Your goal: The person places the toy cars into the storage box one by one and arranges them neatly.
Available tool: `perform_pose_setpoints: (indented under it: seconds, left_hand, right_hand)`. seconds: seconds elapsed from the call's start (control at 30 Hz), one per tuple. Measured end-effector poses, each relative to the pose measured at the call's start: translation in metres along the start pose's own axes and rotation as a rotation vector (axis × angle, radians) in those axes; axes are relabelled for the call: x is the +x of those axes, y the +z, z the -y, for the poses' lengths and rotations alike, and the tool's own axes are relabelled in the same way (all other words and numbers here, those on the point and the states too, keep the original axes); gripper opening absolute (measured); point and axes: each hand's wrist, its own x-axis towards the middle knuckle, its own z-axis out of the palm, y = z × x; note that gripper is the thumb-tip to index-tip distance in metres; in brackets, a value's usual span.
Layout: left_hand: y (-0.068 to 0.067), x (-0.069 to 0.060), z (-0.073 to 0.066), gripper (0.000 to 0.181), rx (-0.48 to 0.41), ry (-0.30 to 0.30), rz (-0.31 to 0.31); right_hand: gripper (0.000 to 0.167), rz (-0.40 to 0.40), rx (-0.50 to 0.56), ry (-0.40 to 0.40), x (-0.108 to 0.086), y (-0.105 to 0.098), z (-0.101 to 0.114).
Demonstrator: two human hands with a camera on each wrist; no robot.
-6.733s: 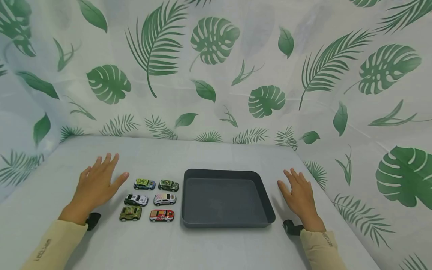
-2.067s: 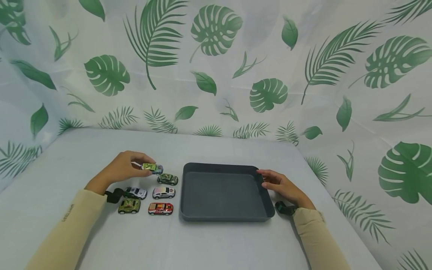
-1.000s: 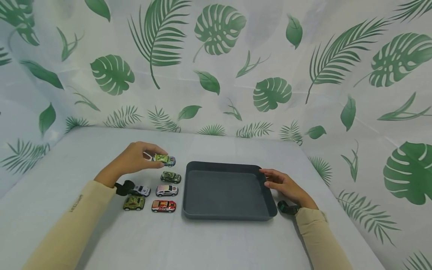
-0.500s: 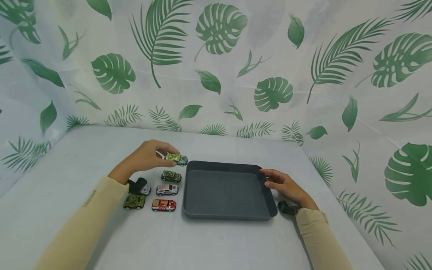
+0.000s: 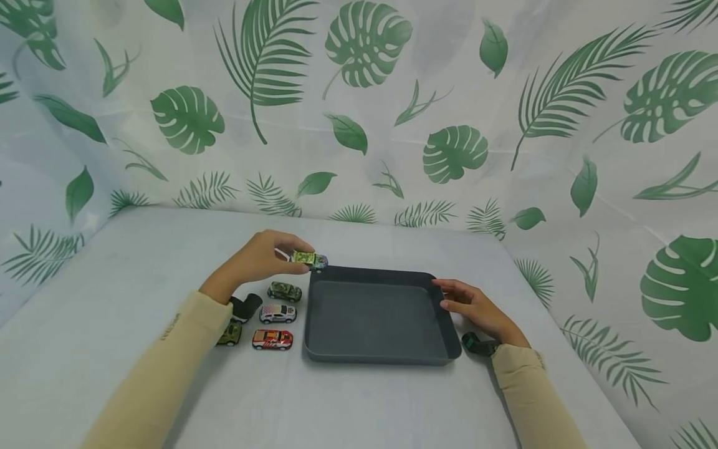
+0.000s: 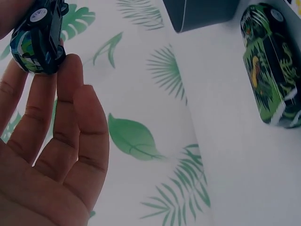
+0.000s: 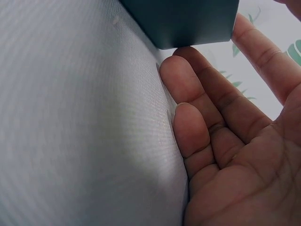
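Note:
A yellow-green and blue toy car is pinched between the thumb and fingers of my left hand. It is held up at the back left corner of the grey tray. In the left wrist view, the toy car's underside and wheels show beside the fingers. My right hand rests at the tray's right wall near the back corner, index finger and thumb at the rim. From the right wrist, the extended fingers lie along the cloth beside the tray.
Left of the tray stand a dark green camouflage car, a white patterned car and a red car. An olive car is partly hidden by the left sleeve. The left wrist camera covers most of another car.
My left hand has picked the yellow-green car out of the group and carried it right, up to the tray's back left corner. My right hand came to the tray's right rim earlier and stays there.

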Motion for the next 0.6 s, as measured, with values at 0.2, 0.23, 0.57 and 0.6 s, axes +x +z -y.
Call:
perform_pose_setpoints:
  seconds: [0.2, 0.23, 0.57, 0.6]
  left_hand:
    - [0.007, 0.006, -0.003, 0.037, -0.066, 0.008, 0.002]
    - [0.008, 0.007, -0.003, 0.037, -0.075, 0.01, 0.001]
    - [0.023, 0.018, -0.008, 0.038, -0.141, 0.029, -0.024]
    - [0.024, 0.019, -0.009, 0.038, -0.143, 0.03, -0.026]
  right_hand:
    - [0.056, 0.001, 0.001, 0.007, 0.0, 0.001, 0.001]
    - [0.056, 0.0, -0.001, 0.008, 0.0, 0.001, 0.001]
    - [0.056, 0.003, 0.003, 0.005, 0.0, 0.0, 0.001]
    - [0.056, 0.004, 0.004, 0.004, 0.0, 0.0, 0.001]
